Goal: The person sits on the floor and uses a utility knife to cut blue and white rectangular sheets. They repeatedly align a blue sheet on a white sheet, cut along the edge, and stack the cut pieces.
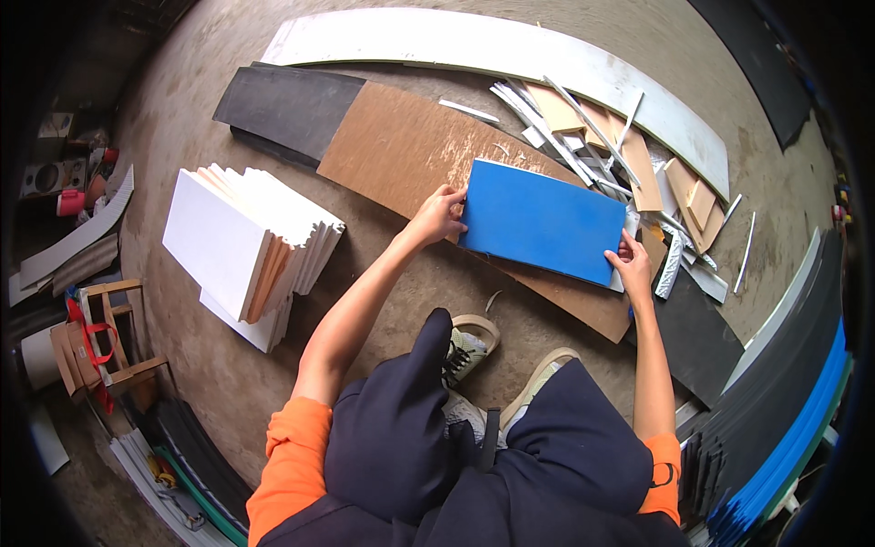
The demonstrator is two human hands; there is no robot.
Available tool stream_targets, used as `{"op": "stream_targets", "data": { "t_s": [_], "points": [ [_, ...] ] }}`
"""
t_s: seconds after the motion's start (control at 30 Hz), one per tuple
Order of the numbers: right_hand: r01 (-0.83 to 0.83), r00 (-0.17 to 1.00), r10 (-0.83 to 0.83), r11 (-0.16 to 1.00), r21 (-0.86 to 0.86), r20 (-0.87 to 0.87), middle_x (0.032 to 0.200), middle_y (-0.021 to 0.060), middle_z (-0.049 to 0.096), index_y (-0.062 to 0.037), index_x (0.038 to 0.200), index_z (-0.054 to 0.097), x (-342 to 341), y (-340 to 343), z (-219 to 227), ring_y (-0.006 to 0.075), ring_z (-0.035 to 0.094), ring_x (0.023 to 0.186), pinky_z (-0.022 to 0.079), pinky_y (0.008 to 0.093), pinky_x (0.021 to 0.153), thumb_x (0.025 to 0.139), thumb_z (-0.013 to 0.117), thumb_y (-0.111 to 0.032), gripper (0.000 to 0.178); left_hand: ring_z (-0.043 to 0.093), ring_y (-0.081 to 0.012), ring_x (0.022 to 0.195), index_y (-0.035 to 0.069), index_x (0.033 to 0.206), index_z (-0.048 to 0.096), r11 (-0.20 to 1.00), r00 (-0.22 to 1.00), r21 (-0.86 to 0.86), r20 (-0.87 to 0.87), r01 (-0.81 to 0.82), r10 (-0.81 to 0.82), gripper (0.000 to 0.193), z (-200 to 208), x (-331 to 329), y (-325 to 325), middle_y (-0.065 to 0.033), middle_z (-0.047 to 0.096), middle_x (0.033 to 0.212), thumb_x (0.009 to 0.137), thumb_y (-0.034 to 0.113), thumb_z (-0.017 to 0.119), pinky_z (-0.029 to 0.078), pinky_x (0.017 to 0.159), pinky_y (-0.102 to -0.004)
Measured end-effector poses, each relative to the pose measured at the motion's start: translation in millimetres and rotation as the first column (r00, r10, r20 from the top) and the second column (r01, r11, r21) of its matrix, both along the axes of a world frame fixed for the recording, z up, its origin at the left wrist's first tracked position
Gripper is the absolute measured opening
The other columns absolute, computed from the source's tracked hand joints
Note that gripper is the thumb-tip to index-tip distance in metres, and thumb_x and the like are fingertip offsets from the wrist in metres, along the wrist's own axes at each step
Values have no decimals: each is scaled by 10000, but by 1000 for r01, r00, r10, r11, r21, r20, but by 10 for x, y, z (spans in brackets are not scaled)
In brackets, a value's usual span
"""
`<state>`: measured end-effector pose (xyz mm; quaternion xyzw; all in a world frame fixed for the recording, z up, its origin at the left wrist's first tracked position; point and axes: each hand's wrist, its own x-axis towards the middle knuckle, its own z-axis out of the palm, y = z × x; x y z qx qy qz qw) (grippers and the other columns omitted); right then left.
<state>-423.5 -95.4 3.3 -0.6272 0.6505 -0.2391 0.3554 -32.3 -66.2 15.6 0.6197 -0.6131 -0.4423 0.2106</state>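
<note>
Between my two hands is a flat blue rectangular panel (542, 221), lying over a worn brown board (392, 137) and tilted down a little to the right. At the panel's left edge my left hand (438, 216) pinches it, thumb near the lower corner. My right hand (631, 263) grips the opposite short edge near its lower right corner. A thin pale strip shows along the panel's top edge. The panel hides part of the brown board and some scraps beneath.
To the left stands a stack of white panels (214, 237) with some tan ones. Offcuts and thin strips (638, 169) are heaped at the right. Behind lies a long white board (437, 38), with a black sheet (287, 105) nearer. Blue and black sheets (793, 401) line the right; a wooden stool (114, 337) stands left.
</note>
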Motion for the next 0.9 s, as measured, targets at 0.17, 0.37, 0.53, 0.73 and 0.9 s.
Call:
{"op": "stream_targets", "data": {
  "t_s": [0.17,0.37,0.53,0.73,0.9],
  "points": [
    [-12,1000,12,1000,7,22,887,75,566,-56,1178,521,17,-1,25,136,573,754,494,253,689,639,749,-124,589,568,-196,819,77,1256,435,1000,999,22,-31,-13,13,692,8,29,35,-91,474,1049,623,34,711,488,744,-291],
    [-12,999,11,1000,-11,-34,878,81,562,-48,1179,519,5,6,24,137,567,730,490,253,678,642,743,-130,588,551,-235,893,137,1277,410,988,998,-142,-49,-54,47,728,68,-134,295,-135,425,1226,624,44,720,481,808,-330],
    [-12,1000,11,1000,-25,-8,867,74,557,-47,1176,521,39,-8,61,132,558,732,486,250,674,642,742,-140,586,462,-314,1027,146,1268,417,921,960,-330,248,208,-128,802,102,-155,425,-168,394,1275,545,27,744,407,907,-374],
    [-30,999,30,1000,1,-22,833,73,561,-48,1177,520,22,-3,79,144,544,678,481,260,668,639,744,-184,599,484,-295,972,126,1246,448,879,934,-398,334,264,-129,765,4,-136,434,-175,433,1237,542,37,733,442,864,-352],
    [-28,999,27,999,33,32,843,78,569,-44,1168,527,-15,-1,97,146,542,689,479,268,685,633,744,-186,594,492,-284,932,120,1234,466,867,925,-407,354,287,-139,748,2,-152,434,-173,440,1231,537,30,724,455,845,-343]
  ]
}}
